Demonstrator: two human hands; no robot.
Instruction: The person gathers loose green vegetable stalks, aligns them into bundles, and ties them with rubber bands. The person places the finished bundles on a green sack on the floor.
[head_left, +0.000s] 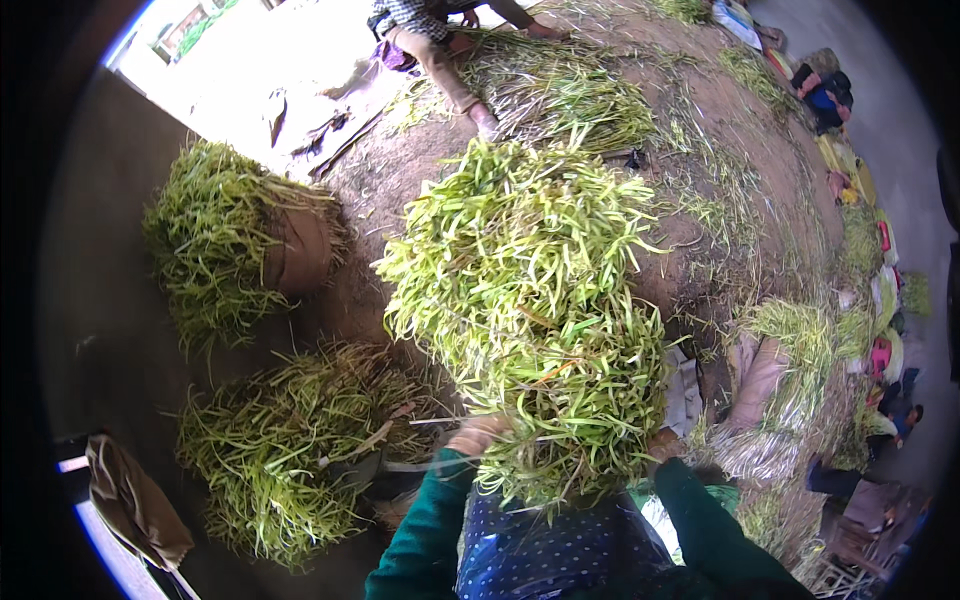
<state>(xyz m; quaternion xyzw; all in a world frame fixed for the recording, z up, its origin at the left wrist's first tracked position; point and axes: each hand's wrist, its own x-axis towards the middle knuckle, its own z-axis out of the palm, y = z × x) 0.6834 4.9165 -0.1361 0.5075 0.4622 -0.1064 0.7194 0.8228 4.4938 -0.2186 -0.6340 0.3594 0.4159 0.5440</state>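
Note:
In front of my body is a large bundle of cut green leafy stalks (525, 300), its leaf ends facing up. My left hand (480, 435), slightly blurred, grips the near left side, with the fingertips hidden in the leaves. On the near right side my right hand (664, 444) holds the same bundle, and most of its fingers are hidden behind the leaves. The bundle's near edge overlaps a dark blue dotted apron (555, 551).
Two more bundles stand at left: a wrapped one (296, 251) and a loose-leaved one (292, 457). Ahead, a crouching person (431, 52) sits by a pile of stalks (570, 97) on the brown floor (375, 180). Several people and sacks line the right side.

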